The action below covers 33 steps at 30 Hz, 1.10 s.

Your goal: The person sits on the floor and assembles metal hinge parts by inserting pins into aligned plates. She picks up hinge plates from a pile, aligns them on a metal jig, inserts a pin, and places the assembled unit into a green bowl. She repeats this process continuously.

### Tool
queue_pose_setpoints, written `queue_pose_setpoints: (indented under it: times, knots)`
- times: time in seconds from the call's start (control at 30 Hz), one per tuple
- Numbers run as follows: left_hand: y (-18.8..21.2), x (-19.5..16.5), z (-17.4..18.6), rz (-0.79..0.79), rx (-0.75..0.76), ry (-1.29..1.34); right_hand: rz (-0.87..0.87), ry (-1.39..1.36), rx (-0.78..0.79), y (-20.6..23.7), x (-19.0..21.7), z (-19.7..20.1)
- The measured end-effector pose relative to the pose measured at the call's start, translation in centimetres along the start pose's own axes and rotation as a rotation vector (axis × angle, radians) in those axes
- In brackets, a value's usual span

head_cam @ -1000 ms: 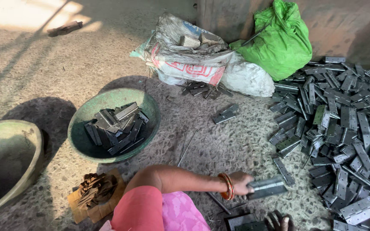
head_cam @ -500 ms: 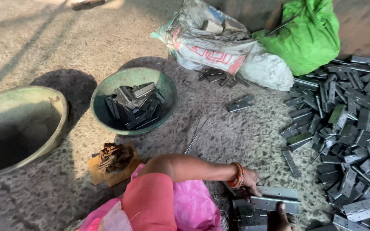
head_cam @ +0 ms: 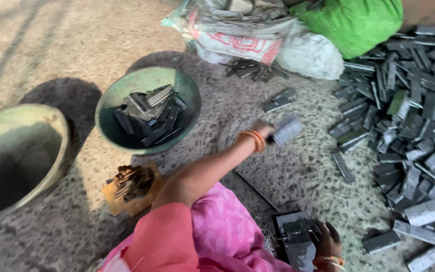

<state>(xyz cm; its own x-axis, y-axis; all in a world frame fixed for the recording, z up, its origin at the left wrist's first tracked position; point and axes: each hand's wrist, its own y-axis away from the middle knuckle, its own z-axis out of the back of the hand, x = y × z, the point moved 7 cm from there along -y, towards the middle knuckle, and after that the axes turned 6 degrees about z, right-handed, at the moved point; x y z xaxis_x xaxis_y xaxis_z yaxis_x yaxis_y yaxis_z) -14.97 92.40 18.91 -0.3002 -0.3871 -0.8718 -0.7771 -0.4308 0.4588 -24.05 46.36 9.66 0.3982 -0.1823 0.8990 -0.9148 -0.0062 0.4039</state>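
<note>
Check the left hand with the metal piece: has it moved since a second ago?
Yes. The left hand, holding a metal piece, rose from the floor toward the green bowl.

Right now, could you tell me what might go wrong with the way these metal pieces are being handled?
The left hand holds a grey metal piece in mid-air, blurred; it could slip and fall short of the green basin. The right hand rests bare on dark metal parts, so edges might cut. The large pile sprawls close by and could slide underfoot.

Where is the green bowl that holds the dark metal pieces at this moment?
In the head view, the green bowl stands on the floor left of centre, between the larger empty basin and the left hand.
</note>
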Motion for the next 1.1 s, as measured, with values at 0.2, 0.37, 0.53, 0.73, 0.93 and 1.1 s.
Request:
queue_pose_setpoints:
  times: [0.2, 0.37, 0.53, 0.73, 0.93, 1.1]
  knots:
    - [2.1, -7.6, 18.3, -0.499, -0.793, 0.657, 0.262, 0.282, -0.09, 0.3, 0.1, 2.0]
    - [0.2, -7.0, 16.2, -0.651, -0.542, 0.666, 0.359, 0.817, -0.344, 0.9, -0.2, 3.0]
    - [-5.6, -1.3, 7.8, -0.204, -0.403, -0.177, 0.433, 1.055, -0.4, 1.3, -1.7, 1.5]
    - [-13.6, 3.4, 2.1, -0.064, -0.087, -1.293, 0.487, 1.153, -0.318, 2.2, -4.1, -0.7]
    - [-21.6, -1.5, -1.2, -0.344, -0.385, -1.372, 0.533, 1.187, -0.348, 0.6, -4.0, -1.4]
    - [-25.4, -3.0, -3.0, -0.33, -0.522, -1.339, 0.564, 1.128, -0.348, 0.2, -4.4, -1.3]
